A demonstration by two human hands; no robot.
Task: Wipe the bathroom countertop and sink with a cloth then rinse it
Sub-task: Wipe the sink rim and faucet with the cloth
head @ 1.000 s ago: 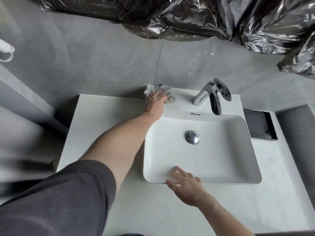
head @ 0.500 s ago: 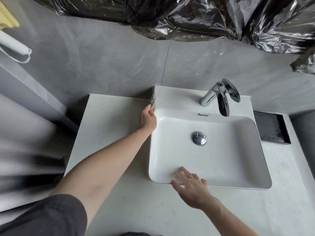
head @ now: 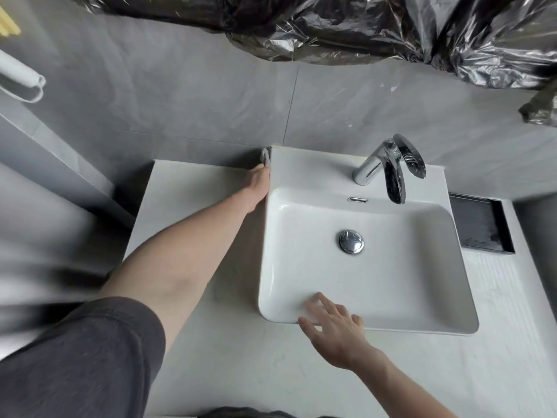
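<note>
A white rectangular sink [head: 422, 325] sits on a pale countertop [head: 187, 206], with a chrome faucet [head: 388, 167] at its back and a chrome drain plug [head: 351, 241] in the basin. My left hand [head: 257, 185] presses a grey cloth [head: 265, 156] against the sink's outer left wall near the back corner; only a small piece of cloth shows above my fingers. My right hand [head: 334, 327] rests flat with fingers spread on the sink's front left rim and holds nothing.
A black tray [head: 479, 226] lies on the counter right of the sink. Crumpled silver foil [head: 361, 25] covers the space above the grey tiled wall. A white rail [head: 21, 82] sticks out at the upper left.
My left hand took the cloth from the sink's back ledge down onto its left outer side, then slid back toward the wall corner. My right hand stayed on the front rim.
</note>
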